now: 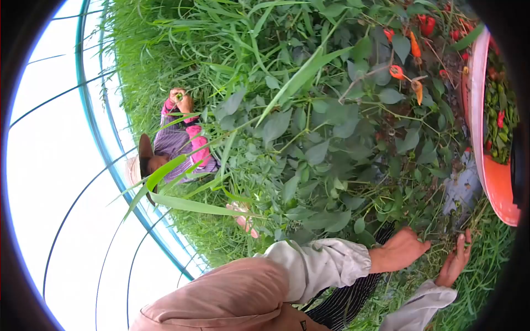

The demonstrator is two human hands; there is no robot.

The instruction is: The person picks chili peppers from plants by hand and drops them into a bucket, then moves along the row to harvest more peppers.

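The scene lies sideways, sky at left and ground at right. My left hand, in a grey cuffed sleeve, is closed low beside the leafy plants; whatever its fingers hold is hidden. My right hand is just to the right, its fingers stretched out and slightly apart over stems and grass near the ground. Pepper plants with broad dark leaves fill the middle. Red peppers and shrivelled orange ones hang at the upper right. A red basin at the right edge holds green peppers and some red ones.
A co-worker in a brimmed hat and pink sleeves stands among the plants at left, both hands raised together. Long grass blades cross in front. Greenhouse hoops arch over the far left. Grey ground sheet shows beside the basin.
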